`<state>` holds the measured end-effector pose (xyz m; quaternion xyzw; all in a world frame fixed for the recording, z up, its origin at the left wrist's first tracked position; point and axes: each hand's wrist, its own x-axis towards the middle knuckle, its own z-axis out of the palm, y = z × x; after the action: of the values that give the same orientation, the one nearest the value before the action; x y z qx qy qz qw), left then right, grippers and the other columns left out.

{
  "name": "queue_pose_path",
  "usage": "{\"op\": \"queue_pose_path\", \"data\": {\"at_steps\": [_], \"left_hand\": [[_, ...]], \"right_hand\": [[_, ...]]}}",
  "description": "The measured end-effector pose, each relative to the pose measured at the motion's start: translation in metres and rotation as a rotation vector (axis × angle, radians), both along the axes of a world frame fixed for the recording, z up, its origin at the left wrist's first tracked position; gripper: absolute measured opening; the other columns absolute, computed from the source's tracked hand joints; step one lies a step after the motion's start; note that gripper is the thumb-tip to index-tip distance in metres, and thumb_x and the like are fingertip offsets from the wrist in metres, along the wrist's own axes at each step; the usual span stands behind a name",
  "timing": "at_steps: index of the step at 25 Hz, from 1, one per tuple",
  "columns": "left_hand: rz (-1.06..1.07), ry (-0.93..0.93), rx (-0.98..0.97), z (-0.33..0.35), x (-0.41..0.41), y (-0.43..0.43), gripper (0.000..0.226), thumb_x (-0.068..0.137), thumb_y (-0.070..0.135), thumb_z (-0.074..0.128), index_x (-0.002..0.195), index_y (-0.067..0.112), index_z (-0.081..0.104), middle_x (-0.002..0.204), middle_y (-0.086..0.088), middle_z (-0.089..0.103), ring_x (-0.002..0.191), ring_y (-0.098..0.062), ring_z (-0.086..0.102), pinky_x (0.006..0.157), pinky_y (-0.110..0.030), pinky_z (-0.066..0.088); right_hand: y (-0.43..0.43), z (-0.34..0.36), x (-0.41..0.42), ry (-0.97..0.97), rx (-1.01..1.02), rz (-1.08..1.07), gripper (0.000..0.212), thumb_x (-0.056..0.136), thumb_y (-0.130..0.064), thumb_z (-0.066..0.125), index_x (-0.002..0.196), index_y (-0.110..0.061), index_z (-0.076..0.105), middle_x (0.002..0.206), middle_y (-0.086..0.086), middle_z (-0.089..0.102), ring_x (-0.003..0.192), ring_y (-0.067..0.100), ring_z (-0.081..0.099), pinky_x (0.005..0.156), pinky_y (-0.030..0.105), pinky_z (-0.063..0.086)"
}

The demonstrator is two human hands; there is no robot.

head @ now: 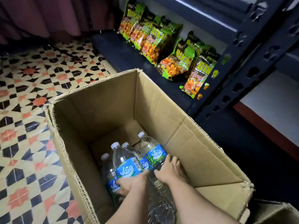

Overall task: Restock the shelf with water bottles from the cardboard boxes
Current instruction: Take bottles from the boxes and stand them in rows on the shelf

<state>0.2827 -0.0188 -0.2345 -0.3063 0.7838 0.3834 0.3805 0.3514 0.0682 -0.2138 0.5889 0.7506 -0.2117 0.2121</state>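
Water bottles [124,157] in box [97,110] — left grip [129,183] clasps one, right grip [168,171] clasps another

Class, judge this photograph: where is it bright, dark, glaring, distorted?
Head view: brown cardboard box and patterned tiled floor well lit; head view: dark blue metal shelf in deep shadow; head view: glossy green snack bags show sheen; head view: shelf uprights lean, wide-angle.

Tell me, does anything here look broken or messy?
Yes. The cardboard box has ragged, torn top edges, clearest along its left rim. On the bottom shelf the snack bags lean and slump unevenly rather than standing straight. No spill shows.
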Motion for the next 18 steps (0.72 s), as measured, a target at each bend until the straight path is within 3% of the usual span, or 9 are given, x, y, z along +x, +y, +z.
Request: {"op": "queue_pose_path", "data": {"at_steps": [2,4,6,12,18], "left_hand": [[-0.004,0.028,-0.017,0.011,-0.003,0.002,0.111,0.040,0.029,0.099,0.133,0.000,0.045,0.139,-0.025,0.044,0.128,-0.041,0.044,0.109,-0.047,0.041],[-0.006,0.047,-0.079,0.013,-0.009,0.004,0.107,0.039,0.031,0.098,0.130,0.000,0.050,0.135,-0.024,0.048,0.126,-0.040,0.045,0.108,-0.046,0.042],[-0.026,0.063,-0.114,0.021,-0.015,0.006,0.107,0.049,0.027,0.097,0.137,0.002,0.042,0.139,-0.025,0.043,0.131,-0.040,0.041,0.112,-0.045,0.037],[-0.030,0.075,-0.078,0.024,-0.018,0.008,0.115,0.049,0.022,0.097,0.142,0.006,0.031,0.143,-0.028,0.038,0.136,-0.044,0.036,0.113,-0.051,0.034],[0.015,0.069,-0.063,0.027,-0.017,0.011,0.114,0.055,0.017,0.096,0.145,0.006,0.027,0.143,-0.028,0.038,0.133,-0.044,0.039,0.110,-0.049,0.035]], "right_hand": [[0.001,-0.003,0.000,-0.013,0.049,0.024,0.087,0.087,-0.041,0.061,0.154,-0.008,0.015,0.150,0.010,0.024,0.140,0.025,0.026,0.114,0.035,0.026],[0.005,-0.002,-0.002,-0.034,0.088,0.063,0.082,0.084,-0.041,0.066,0.148,-0.006,0.029,0.143,0.009,0.035,0.134,0.023,0.038,0.108,0.034,0.035],[0.009,0.002,-0.005,-0.067,0.083,0.109,0.075,0.080,-0.041,0.073,0.140,-0.006,0.043,0.137,0.011,0.045,0.127,0.022,0.050,0.102,0.031,0.043],[0.005,-0.004,-0.008,-0.119,0.104,0.178,0.095,0.077,-0.040,0.078,0.144,0.002,0.027,0.140,0.016,0.041,0.129,0.024,0.047,0.106,0.029,0.039],[0.009,-0.005,-0.001,-0.049,0.165,0.268,0.073,0.084,-0.042,0.070,0.137,-0.001,0.040,0.135,0.015,0.047,0.125,0.026,0.050,0.104,0.031,0.040]]}}
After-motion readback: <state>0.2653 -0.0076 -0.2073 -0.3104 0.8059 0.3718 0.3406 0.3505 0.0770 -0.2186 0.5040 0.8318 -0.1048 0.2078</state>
